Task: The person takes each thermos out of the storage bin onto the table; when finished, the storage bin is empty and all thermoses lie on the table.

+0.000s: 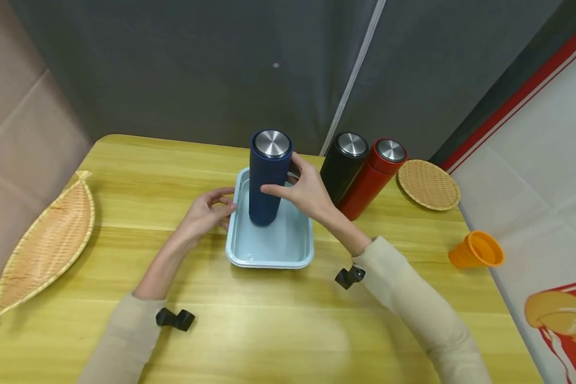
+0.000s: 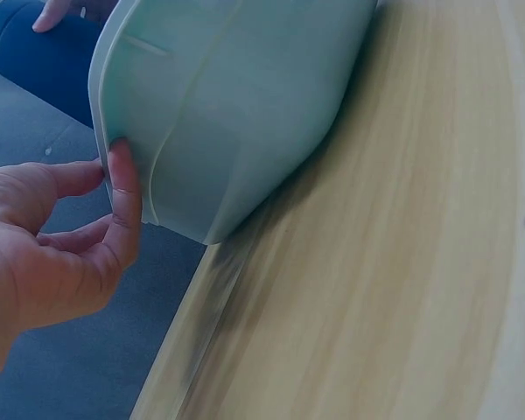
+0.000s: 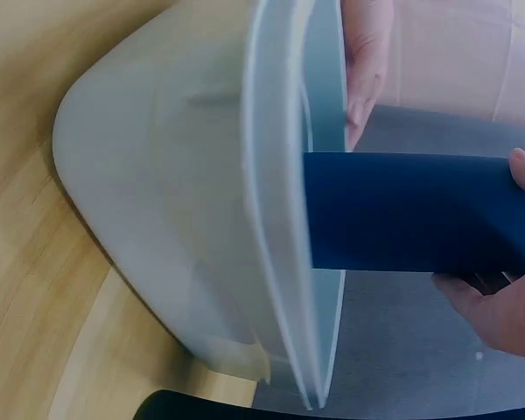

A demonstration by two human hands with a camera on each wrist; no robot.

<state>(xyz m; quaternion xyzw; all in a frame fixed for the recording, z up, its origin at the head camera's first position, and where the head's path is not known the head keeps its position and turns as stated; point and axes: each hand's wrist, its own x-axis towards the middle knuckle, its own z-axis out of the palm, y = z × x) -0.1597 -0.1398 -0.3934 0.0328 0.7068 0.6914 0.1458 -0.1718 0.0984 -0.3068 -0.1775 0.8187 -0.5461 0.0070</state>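
Observation:
A dark blue thermos flask (image 1: 268,181) with a steel-topped lid stands upright over a pale blue plastic tub (image 1: 270,258). Its lower end is inside the tub; I cannot tell whether it touches the bottom. My right hand (image 1: 309,189) grips the flask's upper part from the right, thumb in front, also seen in the right wrist view. At the tub's left side, my left hand (image 1: 208,213) pinches the rim. The left wrist view shows the thumb and a finger (image 2: 122,188) at the tub's edge (image 2: 99,87).
Right of the tub stand a black thermos (image 1: 338,170) and a red thermos (image 1: 372,181), close together. Farther right are a round woven mat (image 1: 428,184) and an orange cup (image 1: 475,249). A leaf-shaped woven basket (image 1: 50,245) lies at the table's left edge. A grey curtain (image 1: 197,69) hangs behind.

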